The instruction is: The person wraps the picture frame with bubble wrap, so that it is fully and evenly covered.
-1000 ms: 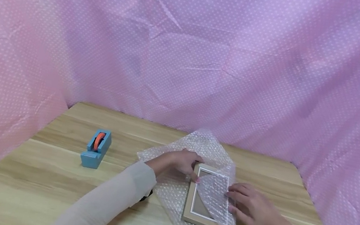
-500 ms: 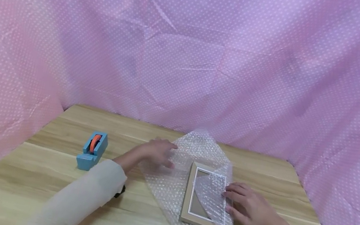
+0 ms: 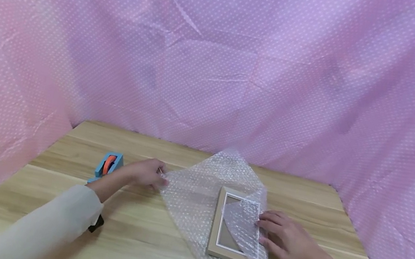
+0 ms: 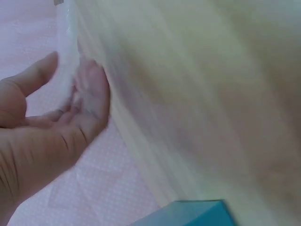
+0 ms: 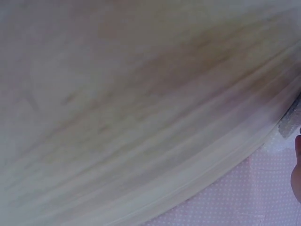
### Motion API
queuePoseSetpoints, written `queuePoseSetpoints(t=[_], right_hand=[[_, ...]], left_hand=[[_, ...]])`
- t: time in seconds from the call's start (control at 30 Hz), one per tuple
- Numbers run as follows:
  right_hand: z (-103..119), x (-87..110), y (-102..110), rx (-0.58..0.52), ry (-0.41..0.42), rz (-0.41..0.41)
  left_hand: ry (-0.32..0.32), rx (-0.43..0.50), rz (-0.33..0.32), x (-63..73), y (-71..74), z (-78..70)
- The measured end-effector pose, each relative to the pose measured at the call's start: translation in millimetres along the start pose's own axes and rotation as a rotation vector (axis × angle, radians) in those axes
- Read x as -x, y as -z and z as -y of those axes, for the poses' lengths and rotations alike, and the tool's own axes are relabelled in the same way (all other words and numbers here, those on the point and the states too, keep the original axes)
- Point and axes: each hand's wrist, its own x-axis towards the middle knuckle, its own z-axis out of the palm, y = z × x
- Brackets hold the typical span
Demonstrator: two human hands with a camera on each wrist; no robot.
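A light wooden picture frame (image 3: pixel 217 224) with a white inner border lies on a sheet of clear bubble wrap (image 3: pixel 193 198). One flap of the wrap is folded over the frame's right side. My right hand (image 3: pixel 287 242) rests its fingers on that folded edge, fingers mostly extended. At the sheet's left corner is my left hand (image 3: pixel 147 172). The left wrist view shows its thumb apart from the fingers, with the wrap's edge (image 4: pixel 69 42) in the gap between them. Only a sliver of the right hand (image 5: pixel 296 176) shows in the right wrist view.
A blue tape dispenser (image 3: pixel 114 164) with an orange roll stands at the left, partly hidden behind the left forearm. The wooden table (image 3: pixel 146 239) bears everything. Pink dotted cloth (image 3: pixel 218 66) hangs round its back and sides.
My left hand has left the frame's upper left edge and moved left to the wrap's left corner. The right hand has stayed at the folded flap.
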Motion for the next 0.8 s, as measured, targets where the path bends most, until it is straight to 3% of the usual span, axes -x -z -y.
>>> queuePoseSetpoints(t=[0.1,0.27,0.4,0.57,0.8], right_hand=[[1,-0.5,1,0.001,0.006,-0.011],[2,-0.3,2,0.006,0.003,-0.014],[3,-1.2,2,-0.001,-0.008,-0.003],[3,-1.1,2,-0.007,-0.011,-0.013],[3,-1.3,1,-0.022,-0.010,-0.022]], left_hand=[[-0.033,0.215,0.045,2.6,-6.1,2.3],[-0.105,0.400,0.039,0.6,-22.1,-9.4],[-0.163,0.533,0.043,-4.1,-37.1,-32.5],[-0.229,0.632,0.118,-17.8,-61.9,-66.3],[-0.240,0.767,0.181,-44.5,-110.3,-106.9]])
